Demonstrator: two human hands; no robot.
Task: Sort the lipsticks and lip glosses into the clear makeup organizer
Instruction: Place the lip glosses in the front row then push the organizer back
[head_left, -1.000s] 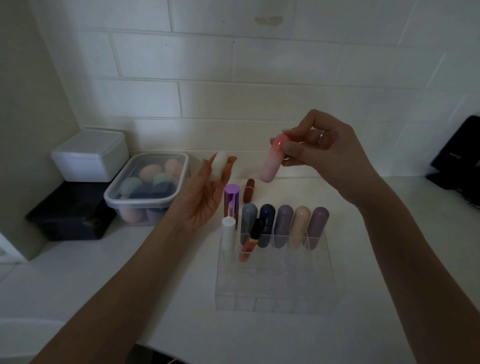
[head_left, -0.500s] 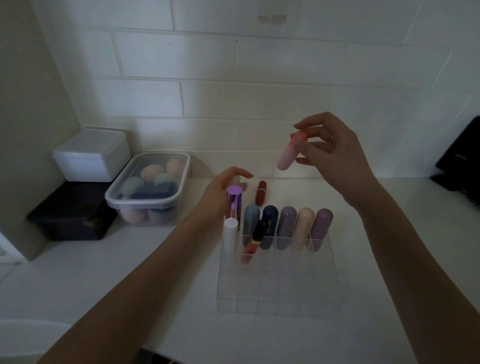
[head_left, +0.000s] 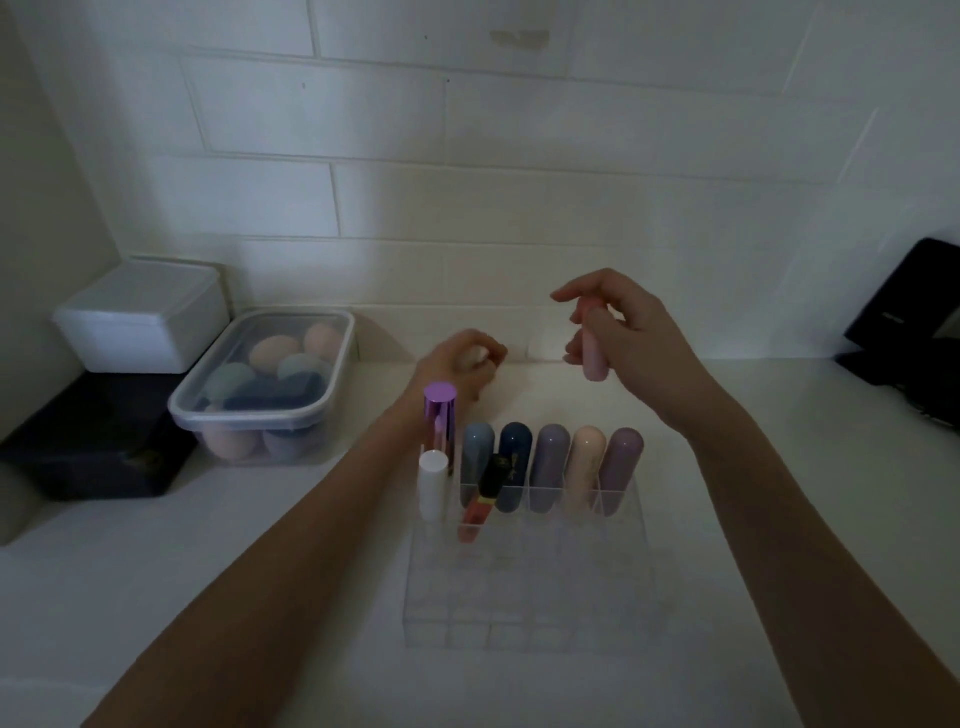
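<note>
The clear makeup organizer (head_left: 530, 597) stands on the white counter. Its back row holds a shiny purple tube (head_left: 440, 415) and several capsule lipsticks (head_left: 551, 462) in grey-blue, navy, lavender, peach and mauve. A white tube (head_left: 434, 486) and a tilted black-capped lip gloss (head_left: 485, 493) stand just in front of them. My right hand (head_left: 639, 343) holds a pink capsule lipstick (head_left: 592, 358) upright above and behind the organizer. My left hand (head_left: 457, 364) is curled palm-down behind the purple tube, fingers closed around something pale, mostly hidden.
A lidded clear tub of makeup sponges (head_left: 270, 374) sits at the left. Beside it a white box (head_left: 140, 317) rests on a black box (head_left: 88, 447). A black object (head_left: 914, 312) stands at the far right. The tiled wall is close behind.
My left hand turned palm-down and dropped toward the counter behind the organizer; the small red lipstick there is no longer visible. My right hand turned the pink lipstick upright and lowered it slightly.
</note>
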